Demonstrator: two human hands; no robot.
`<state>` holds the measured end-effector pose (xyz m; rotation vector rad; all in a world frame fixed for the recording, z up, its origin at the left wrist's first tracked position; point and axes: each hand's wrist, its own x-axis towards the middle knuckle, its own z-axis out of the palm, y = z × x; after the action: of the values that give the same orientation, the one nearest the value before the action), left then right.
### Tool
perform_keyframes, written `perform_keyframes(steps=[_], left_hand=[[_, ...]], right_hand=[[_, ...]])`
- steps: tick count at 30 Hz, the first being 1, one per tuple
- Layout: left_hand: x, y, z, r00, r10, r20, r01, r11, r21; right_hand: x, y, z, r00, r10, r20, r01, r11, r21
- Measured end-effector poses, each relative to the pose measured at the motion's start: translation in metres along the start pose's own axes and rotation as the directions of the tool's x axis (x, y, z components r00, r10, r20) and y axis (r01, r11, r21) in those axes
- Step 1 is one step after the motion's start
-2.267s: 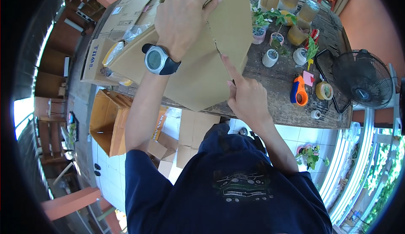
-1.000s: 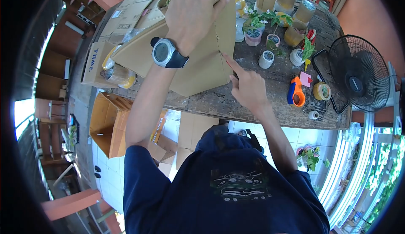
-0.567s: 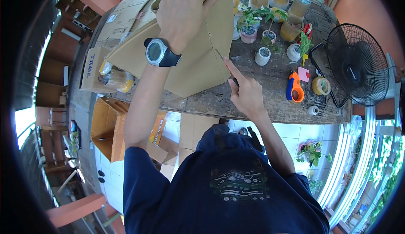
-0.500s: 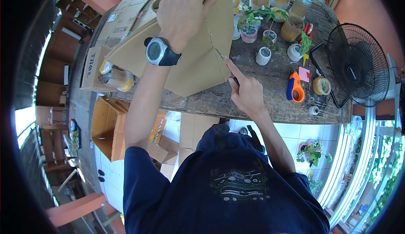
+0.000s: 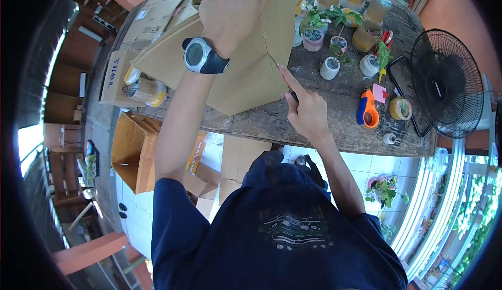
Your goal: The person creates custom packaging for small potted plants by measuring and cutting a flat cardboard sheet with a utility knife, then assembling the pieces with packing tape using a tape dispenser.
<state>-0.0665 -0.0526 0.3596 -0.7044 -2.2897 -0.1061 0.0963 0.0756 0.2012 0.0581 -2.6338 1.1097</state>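
A large brown cardboard sheet [image 5: 246, 83] stands tilted on the wooden table, a cut line running down its right part. At its top edge is my left hand [image 5: 231, 8], closed on the cardboard, with a watch [image 5: 196, 55] on the wrist. My right hand [image 5: 307, 109] is closed round a knife [image 5: 283, 74] with some red on it, the index finger stretched along it. The blade's thin tip touches the cardboard at the cut line. Most of the handle is hidden in the right hand.
Right of the cardboard are small potted plants [image 5: 313, 36], an orange and blue tape dispenser [image 5: 368, 111], a tape roll [image 5: 400, 108] and a black fan [image 5: 444, 83]. A cardboard box [image 5: 119, 78] stands at the left. Open boxes [image 5: 130, 151] lie below the table edge.
The view has shifted slightly. The knife remains at the cut line in my right hand, and my left hand still holds the top of the cardboard.
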Motion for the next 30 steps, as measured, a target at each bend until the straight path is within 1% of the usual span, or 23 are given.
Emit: perform_keyframes(steps=[3, 6, 10, 13, 15, 16, 19, 22, 24, 25, 26, 27, 28, 30], left_hand=[[0.001, 0.001, 0.001, 1.000, 0.005, 0.000, -0.005, 1.000, 0.003], [0.001, 0.001, 0.000, 1.000, -0.001, 0.009, 0.001, 1.000, 0.003], [0.002, 0.004, -0.004, 0.999, -0.012, 0.043, 0.014, 0.999, -0.037], [0.006, 0.020, -0.023, 0.986, -0.155, 0.069, 0.160, 0.984, -0.074], [0.008, 0.020, -0.026, 0.991, -0.100, 0.090, 0.112, 0.985, -0.135], [0.009, 0.020, -0.027, 0.993, -0.073, 0.098, 0.088, 0.982, -0.165], [0.012, 0.027, -0.031, 0.985, -0.095, 0.146, 0.128, 0.963, -0.238], [0.012, 0.025, -0.020, 0.977, -0.156, 0.146, 0.164, 0.985, -0.050], [0.011, 0.008, -0.007, 0.988, -0.088, 0.131, 0.100, 0.991, -0.092], [0.010, 0.002, -0.002, 0.991, -0.049, 0.122, 0.063, 0.992, -0.113], [0.008, 0.003, 0.000, 0.995, -0.036, 0.091, 0.043, 0.997, -0.068], [0.006, 0.003, 0.000, 0.998, -0.026, 0.053, 0.027, 1.000, -0.015], [0.004, 0.001, 0.000, 1.000, -0.020, 0.020, 0.019, 0.999, 0.041], [0.007, -0.003, 0.002, 0.999, -0.032, 0.027, 0.032, 0.999, 0.023]], right_hand=[[0.005, 0.001, 0.000, 0.998, 0.034, 0.046, -0.031, 0.998, -0.047], [0.006, 0.003, 0.002, 1.000, 0.005, 0.019, -0.004, 1.000, -0.020], [0.011, -0.010, -0.005, 0.994, 0.075, 0.078, -0.068, 0.993, -0.093], [0.018, -0.028, -0.011, 0.989, 0.112, 0.099, -0.093, 0.980, -0.175], [0.026, -0.041, -0.015, 0.987, 0.130, 0.099, -0.103, 0.966, -0.238], [0.031, -0.044, -0.015, 0.981, 0.146, 0.129, -0.109, 0.961, -0.255], [0.048, -0.045, -0.014, 0.958, 0.197, 0.207, -0.133, 0.948, -0.290], [0.058, -0.033, -0.004, 0.933, 0.224, 0.282, -0.131, 0.941, -0.313], [0.054, -0.013, 0.011, 0.914, 0.231, 0.332, -0.113, 0.934, -0.338], [0.043, 0.012, 0.030, 0.920, 0.222, 0.324, -0.108, 0.936, -0.335], [0.026, 0.043, 0.057, 0.925, 0.214, 0.314, -0.106, 0.939, -0.328], [0.020, 0.059, 0.072, 0.933, 0.195, 0.303, -0.093, 0.943, -0.321], [0.021, 0.059, 0.073, 0.927, 0.209, 0.311, -0.109, 0.944, -0.311], [0.005, 0.060, 0.075, 0.897, 0.271, 0.349, -0.167, 0.940, -0.299]])
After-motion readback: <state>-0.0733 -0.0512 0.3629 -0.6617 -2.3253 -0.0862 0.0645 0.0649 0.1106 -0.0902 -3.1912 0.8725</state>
